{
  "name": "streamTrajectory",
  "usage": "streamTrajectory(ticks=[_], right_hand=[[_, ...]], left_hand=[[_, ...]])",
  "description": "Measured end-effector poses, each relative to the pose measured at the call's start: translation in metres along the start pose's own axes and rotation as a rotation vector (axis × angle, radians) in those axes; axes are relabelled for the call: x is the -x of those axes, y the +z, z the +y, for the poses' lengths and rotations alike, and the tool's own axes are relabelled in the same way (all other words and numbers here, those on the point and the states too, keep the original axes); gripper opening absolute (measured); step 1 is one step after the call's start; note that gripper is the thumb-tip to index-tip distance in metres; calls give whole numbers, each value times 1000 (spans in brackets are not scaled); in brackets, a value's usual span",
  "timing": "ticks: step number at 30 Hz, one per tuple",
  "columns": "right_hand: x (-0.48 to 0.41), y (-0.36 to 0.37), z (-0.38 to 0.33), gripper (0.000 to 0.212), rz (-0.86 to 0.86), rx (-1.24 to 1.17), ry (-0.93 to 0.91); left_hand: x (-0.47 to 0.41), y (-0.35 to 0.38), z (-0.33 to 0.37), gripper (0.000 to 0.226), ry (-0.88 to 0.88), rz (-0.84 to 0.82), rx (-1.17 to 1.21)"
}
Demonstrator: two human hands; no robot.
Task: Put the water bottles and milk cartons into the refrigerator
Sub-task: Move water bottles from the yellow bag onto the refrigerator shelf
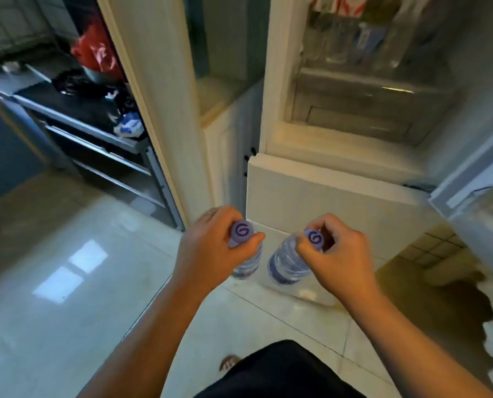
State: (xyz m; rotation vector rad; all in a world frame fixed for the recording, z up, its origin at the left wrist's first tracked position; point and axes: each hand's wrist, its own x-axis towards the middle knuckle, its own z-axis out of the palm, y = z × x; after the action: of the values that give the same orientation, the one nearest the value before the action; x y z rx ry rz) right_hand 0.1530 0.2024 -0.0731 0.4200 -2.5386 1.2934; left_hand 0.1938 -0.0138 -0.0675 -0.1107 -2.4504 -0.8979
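Purple-capped water bottles [290, 261] hang pinched by left hand [211, 245] and right hand [337, 254]; either could slip before the refrigerator [354, 168].

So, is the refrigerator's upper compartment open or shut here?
Open: the refrigerator shows its inside, with stored bottles above a clear drawer, and its door is swung out at right.

2 water btls [287, 261], maybe more blurred.
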Motion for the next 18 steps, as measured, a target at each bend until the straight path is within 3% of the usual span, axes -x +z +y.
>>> streamTrajectory(ticks=[8,18], right_hand=[[-100,-24,-16,23,286,122,-45],[-230,-89,-21,27,656,75,-150]], left_hand=[[-146,22,6,45,191,-57,151],[-294,54,76,38,360,104,383]])
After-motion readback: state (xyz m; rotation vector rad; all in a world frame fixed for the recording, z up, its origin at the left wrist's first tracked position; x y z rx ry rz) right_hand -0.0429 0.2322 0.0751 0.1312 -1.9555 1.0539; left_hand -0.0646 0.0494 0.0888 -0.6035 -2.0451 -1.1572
